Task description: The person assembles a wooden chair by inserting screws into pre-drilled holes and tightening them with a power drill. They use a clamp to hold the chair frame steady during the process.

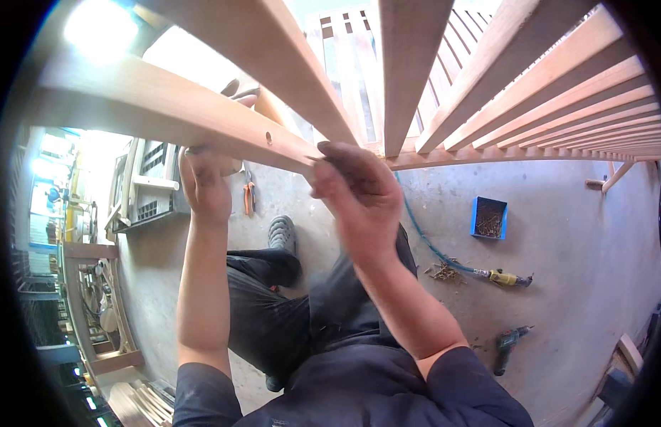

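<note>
A pale wooden post [159, 103] with a small oval hole [268, 138] crosses in front of me from the upper left. My left hand [208, 181] is wrapped round it from below, and its fingertips show over the far side. At the post's right end is my right hand [362, 192], thumb and fingers pinched together beside the wood. A small thin thing seems to stick out of that pinch, too small to name. The post meets a slatted wooden frame [480, 158], whose slats fan out to the upper right.
On the floor lie a green air hose with a yellow-green air tool [512, 279], a pile of screws [446, 272], a cordless drill [510, 349] and orange-handled pliers [249, 196]. A blue box [489, 218] holds screws. Black crates [156, 178] stand left.
</note>
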`<state>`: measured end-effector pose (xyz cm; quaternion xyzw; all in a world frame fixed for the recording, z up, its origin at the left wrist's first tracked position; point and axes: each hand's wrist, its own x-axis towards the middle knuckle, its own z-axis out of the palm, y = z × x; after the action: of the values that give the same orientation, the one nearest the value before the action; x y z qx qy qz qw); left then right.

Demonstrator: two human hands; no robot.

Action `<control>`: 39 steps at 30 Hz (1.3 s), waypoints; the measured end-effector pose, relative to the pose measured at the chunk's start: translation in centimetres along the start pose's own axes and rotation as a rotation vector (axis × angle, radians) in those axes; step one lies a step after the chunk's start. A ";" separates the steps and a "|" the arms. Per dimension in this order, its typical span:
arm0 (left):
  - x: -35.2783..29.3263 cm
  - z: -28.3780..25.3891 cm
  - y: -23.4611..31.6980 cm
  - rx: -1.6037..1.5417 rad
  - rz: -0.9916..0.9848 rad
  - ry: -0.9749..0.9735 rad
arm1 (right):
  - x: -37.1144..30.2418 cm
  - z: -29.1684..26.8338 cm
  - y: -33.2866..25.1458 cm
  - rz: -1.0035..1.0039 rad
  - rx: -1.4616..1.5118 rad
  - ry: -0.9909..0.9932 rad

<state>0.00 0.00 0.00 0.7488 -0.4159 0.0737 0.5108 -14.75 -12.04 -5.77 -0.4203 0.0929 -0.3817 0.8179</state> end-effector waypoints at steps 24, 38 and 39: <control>0.4 0.8 0.8 -0.199 -0.010 -0.024 | 2.0 4.4 1.4 -0.508 -0.506 0.126; -0.4 -0.4 0.1 -0.279 0.032 -0.137 | 0.6 5.4 1.8 -0.396 -0.346 0.147; -0.3 -0.2 0.1 -0.283 0.022 -0.126 | 0.4 5.3 2.0 -0.407 -0.379 0.163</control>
<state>-0.23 0.29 -0.03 0.6679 -0.4617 -0.0271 0.5831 -10.91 -8.32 -3.85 -0.5438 0.1417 -0.5461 0.6213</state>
